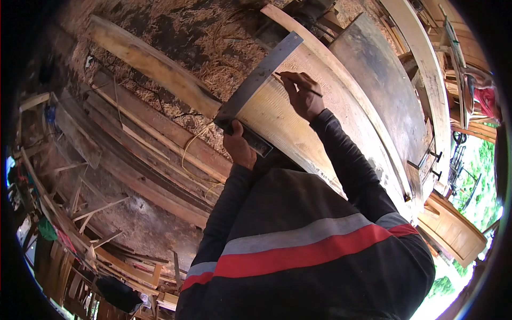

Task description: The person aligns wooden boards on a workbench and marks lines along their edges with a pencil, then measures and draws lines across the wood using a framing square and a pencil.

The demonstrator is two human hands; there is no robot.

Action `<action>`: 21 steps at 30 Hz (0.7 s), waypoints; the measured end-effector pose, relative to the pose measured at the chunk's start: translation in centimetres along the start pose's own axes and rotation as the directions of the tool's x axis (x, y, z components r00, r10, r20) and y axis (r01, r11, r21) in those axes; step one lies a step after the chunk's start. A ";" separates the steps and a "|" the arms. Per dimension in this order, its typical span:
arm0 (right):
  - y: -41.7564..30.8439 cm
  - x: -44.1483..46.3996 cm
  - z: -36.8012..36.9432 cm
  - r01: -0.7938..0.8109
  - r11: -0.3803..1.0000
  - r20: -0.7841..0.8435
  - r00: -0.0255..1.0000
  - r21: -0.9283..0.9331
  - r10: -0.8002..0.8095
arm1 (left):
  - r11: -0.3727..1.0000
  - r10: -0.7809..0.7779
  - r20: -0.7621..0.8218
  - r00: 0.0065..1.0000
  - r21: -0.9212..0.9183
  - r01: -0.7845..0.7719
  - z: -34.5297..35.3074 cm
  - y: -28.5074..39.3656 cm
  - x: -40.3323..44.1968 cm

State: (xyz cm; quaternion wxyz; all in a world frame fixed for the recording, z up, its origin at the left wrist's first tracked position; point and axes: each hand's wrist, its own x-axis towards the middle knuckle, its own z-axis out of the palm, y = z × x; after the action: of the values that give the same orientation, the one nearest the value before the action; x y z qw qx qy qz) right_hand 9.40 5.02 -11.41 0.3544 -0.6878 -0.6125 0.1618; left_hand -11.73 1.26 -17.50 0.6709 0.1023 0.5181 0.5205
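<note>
A wide pale wooden board (pixel 277 114) lies in front of me. Across its end rests the dark metal blade of a carpenter's square (pixel 265 72). My left hand (pixel 241 148) grips the square near its corner, thumb on top, with the shorter leg running along the board's near edge. In my right hand (pixel 304 95) is a thin dark pencil (pixel 317 93), its tip on the board close to the blade's edge. Part of my left fingers is hidden behind the square.
A long thick plank (pixel 152 61) extends to the upper left over shavings (pixel 213 48). Several long boards (pixel 154 144) lie at left. Beyond the board are a curved strip (pixel 341 69) and a dark panel (pixel 373 74). Clamps (pixel 434 157) stand at right.
</note>
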 end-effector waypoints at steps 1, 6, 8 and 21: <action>0.0 -0.1 0.3 -0.001 1.000 0.001 1.000 0.002 0.001 | 1.000 0.005 -0.016 1.000 0.024 -0.005 0.0 0.0 0.0; -1.8 -0.8 2.1 0.210 0.961 0.045 0.978 -0.182 -0.205 | 0.997 -0.051 -0.060 0.997 0.050 0.054 -0.2 0.1 0.0; -2.6 -1.3 2.6 0.274 0.947 0.105 0.960 -0.168 -0.259 | 0.992 -0.051 -0.091 0.995 0.111 0.061 -1.0 -0.6 0.6; -4.5 -4.6 7.0 0.244 0.942 0.188 0.939 0.231 -0.289 | 0.997 0.025 0.182 0.983 0.071 -0.039 -1.3 0.1 -0.1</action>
State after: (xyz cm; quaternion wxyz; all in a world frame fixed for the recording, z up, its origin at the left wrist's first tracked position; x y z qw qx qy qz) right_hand 0.67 2.63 -14.17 0.3722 -0.5359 -0.7157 0.2490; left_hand -12.82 0.69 -17.90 0.7026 0.1824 0.4721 0.5003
